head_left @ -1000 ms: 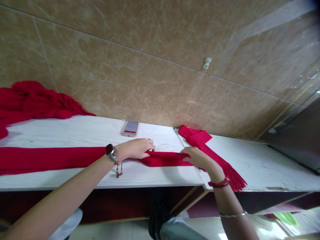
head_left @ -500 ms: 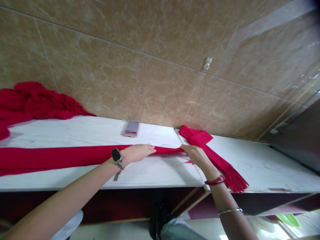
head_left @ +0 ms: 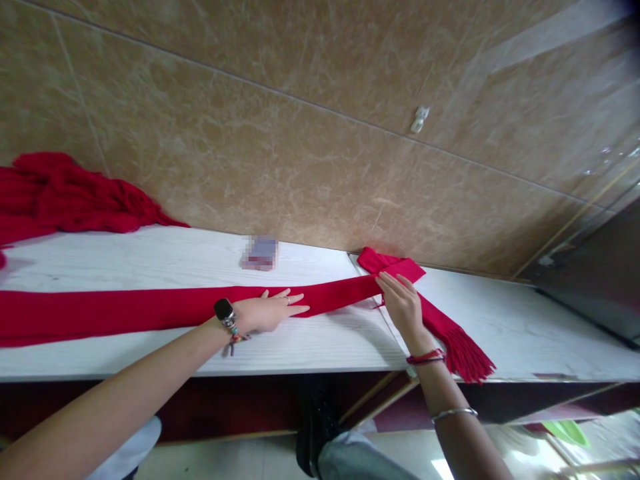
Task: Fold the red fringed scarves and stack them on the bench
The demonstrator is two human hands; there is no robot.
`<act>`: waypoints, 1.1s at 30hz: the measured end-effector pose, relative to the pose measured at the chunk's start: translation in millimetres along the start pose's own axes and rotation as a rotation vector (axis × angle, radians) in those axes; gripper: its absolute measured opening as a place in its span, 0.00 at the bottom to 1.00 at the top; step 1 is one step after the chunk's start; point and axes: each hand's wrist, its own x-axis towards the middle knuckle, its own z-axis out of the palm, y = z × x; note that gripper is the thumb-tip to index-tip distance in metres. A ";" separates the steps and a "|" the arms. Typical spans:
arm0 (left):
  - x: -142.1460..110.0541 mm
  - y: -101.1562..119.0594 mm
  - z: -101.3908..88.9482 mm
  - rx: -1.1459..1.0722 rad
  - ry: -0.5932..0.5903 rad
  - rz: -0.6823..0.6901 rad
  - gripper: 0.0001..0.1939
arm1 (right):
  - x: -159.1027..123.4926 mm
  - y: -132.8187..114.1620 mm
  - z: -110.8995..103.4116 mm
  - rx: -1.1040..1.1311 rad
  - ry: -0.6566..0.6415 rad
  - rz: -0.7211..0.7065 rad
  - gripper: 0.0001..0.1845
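A long red scarf (head_left: 125, 312) lies stretched along the white table (head_left: 310, 347), bending at the right into a folded end by the wall (head_left: 395, 267) and a fringed tail (head_left: 467, 357) that reaches the front edge. My left hand (head_left: 267, 312) lies flat on the scarf near the middle, fingers spread and pointing right. My right hand (head_left: 403, 303) rests with fingers stretched out on the scarf beside the bend. Neither hand grips anything.
A heap of red cloth (head_left: 65, 200) sits at the back left against the brown tiled wall (head_left: 320, 133). A phone (head_left: 260, 253) lies near the wall behind my left hand. A dark panel (head_left: 600, 280) stands at the far right.
Both hands let go of a bunched fold and flattened out. The scarf now lies smoothed and straighter, shifted toward the wall; my right hand moved up toward the bend.
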 end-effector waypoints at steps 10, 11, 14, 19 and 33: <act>-12.0 -17.0 -6.2 -0.016 -0.042 0.057 0.30 | 9.1 -6.1 -17.2 0.053 -0.651 -0.031 0.18; -9.9 -13.1 -9.5 -0.008 -0.048 0.046 0.28 | 16.0 -10.9 -22.4 0.087 -0.624 -0.021 0.16; 2.9 -1.5 -12.6 0.042 0.067 0.028 0.22 | 37.6 -30.6 -29.4 0.234 -0.488 0.027 0.16; 25.7 1.1 6.3 0.142 0.247 -0.031 0.23 | 48.7 -79.2 -5.1 0.334 -0.586 0.094 0.27; -21.4 -33.9 9.5 0.160 0.185 -0.095 0.24 | 7.4 -29.8 11.5 -0.049 -0.767 0.100 0.19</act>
